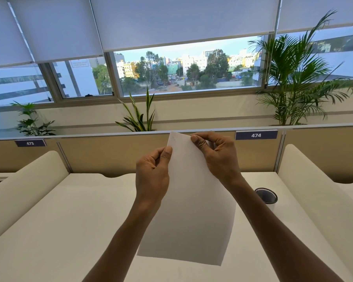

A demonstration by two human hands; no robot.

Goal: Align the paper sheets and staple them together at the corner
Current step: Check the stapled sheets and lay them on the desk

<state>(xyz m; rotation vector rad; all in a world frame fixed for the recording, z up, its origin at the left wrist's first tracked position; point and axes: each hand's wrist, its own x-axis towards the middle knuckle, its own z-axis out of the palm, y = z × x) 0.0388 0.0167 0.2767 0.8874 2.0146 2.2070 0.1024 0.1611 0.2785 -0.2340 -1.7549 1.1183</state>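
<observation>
White paper sheets (190, 200) held upright above cream desk (69, 220); pinched at top edges by left hand (152, 176) and right hand (216, 157); black mesh cup (266, 196) right of sheets.

Paper sheets (189, 204) in both hands

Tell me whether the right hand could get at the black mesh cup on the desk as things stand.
Probably yes, but not right away. The mesh cup stands alone on the desk just outside the right forearm, nothing blocking it. However, the right hand is pinching the paper sheets with the left hand, so it must let go first.
</observation>
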